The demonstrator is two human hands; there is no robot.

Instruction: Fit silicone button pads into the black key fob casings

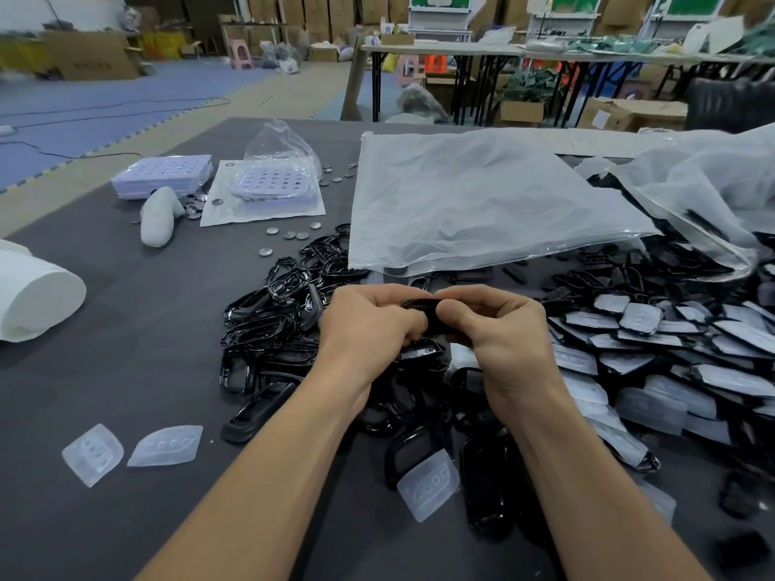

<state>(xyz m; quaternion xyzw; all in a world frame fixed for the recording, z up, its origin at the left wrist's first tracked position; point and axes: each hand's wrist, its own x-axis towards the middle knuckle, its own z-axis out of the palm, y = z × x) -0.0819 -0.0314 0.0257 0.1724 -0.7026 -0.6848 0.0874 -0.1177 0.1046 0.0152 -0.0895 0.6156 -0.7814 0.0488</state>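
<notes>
Both hands work together above the surface point(126, 371). Left hand point(369, 325) and right hand point(499, 329) have their fingers point(390, 299) curled round one black casing point(423, 306), pinching it at each end. Whether a pad already sits inside is hidden.

Empty casings point(268, 329) are heaped just left of the fingers; casings with pads in them point(654, 341) are spread to the right. Loose silicone pads point(165, 446) lie well to the near left, and another pad point(428, 484) lies below the fingers.

Handling, as judged: the casing is light, stiff and glossy, so likely slippery; grip it by the rim edges. The pads look soft and floppy; pinch an edge and press the bumps through.
</notes>
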